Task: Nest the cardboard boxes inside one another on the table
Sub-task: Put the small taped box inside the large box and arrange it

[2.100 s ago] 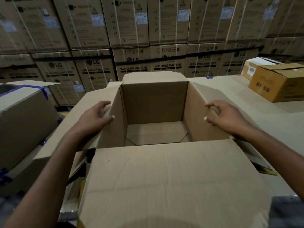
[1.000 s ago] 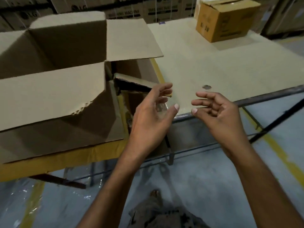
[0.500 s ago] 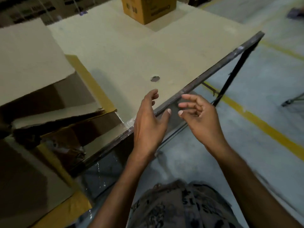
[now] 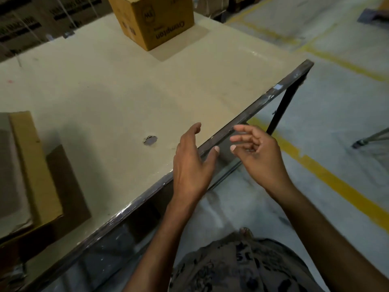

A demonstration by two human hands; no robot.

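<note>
1. Over the near edge of the table (image 4: 126,91), the left hand (image 4: 193,163) and right hand (image 4: 259,157) hang side by side, thumb tips close together.
2. Both hands are empty, with the left's fingers loosely extended and the right's loosely curled.
3. Far left of the left hand, flaps of the large cardboard box (image 4: 35,161) lie on the tabletop.
4. Well beyond both hands, the small printed box (image 4: 160,22) stands closed on the table.
5. Just left of the left hand is a chipped hole (image 4: 150,140).

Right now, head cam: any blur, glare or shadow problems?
Head view: dim, warm light; right hand slightly motion-smeared, left hand sharper; small glints along the dark metal table edge; the brown printed cardboard box casts a soft shadow; the tan cardboard flap at left sits partly in deep shadow.
</note>
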